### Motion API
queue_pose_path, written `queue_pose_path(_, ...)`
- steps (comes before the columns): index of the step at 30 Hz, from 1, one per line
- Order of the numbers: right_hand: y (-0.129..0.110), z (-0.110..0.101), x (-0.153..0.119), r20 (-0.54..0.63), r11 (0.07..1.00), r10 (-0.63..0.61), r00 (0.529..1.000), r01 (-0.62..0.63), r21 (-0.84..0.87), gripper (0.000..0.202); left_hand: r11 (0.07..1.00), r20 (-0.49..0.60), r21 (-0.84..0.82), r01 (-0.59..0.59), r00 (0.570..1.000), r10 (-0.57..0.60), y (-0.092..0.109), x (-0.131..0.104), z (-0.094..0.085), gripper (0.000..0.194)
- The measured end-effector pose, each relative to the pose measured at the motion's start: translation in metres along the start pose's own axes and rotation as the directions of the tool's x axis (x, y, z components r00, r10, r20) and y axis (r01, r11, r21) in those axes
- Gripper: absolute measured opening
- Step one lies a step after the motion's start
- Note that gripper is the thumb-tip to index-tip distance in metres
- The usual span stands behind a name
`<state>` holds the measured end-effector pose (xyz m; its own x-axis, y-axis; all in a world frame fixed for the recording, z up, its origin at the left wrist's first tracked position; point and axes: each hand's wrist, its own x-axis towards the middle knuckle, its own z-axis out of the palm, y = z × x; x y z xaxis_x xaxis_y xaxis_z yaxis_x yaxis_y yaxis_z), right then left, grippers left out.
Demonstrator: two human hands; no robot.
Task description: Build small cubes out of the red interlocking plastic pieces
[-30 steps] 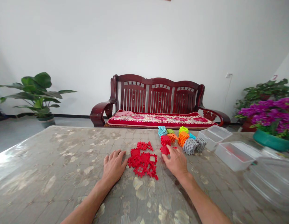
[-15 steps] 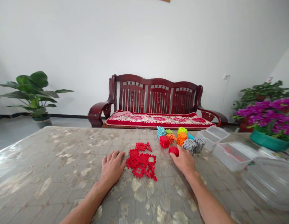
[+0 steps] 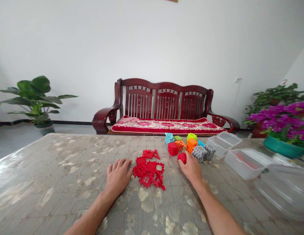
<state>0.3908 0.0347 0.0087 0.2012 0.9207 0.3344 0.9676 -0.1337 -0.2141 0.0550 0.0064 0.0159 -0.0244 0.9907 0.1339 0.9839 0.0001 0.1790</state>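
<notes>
since a second ago the right hand [image 3: 191,168] has travelled from beside the flat red pieces [image 3: 149,171] toward the cluster of built cubes [image 3: 191,146], carrying a small red cube [image 3: 182,157] in its fingertips; it grasps that cube just short of the grey cubes [image 3: 204,152], low over the worktop [image 3: 56,182]. the left hand [image 3: 117,176] lies released, palm down and fingers spread, touching the near edge of the loose red pieces. by my reading the step is parking a finished cube with the others (the next move seems to call for a gentle set-down in the gap beside the red cube [image 3: 173,148]). pieces look like hard plastic lattice squares with toothed edges; clear plastic boxes [image 3: 245,161] stand to the right, and the worktop is glossy and marble-patterned.
</notes>
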Motion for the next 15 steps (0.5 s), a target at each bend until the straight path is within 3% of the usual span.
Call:
queue_pose_path(11, 0.009, -0.011, -0.010, 0.012, 0.999, -0.018, 1.000, 0.017, 0.043, 0.052, 1.000, 0.005, 0.002, 0.001, 1.000, -0.001, 0.000, 0.000, 0.000, 0.043)
queue_pose_path(15, 0.024, -0.024, 0.004, 0.066, 0.975, -0.205, 0.977, 0.198, 0.105, 0.061, 1.000, 0.000, -0.002, -0.001, 1.000, 0.001, 0.000, 0.000, 0.001, 0.044)
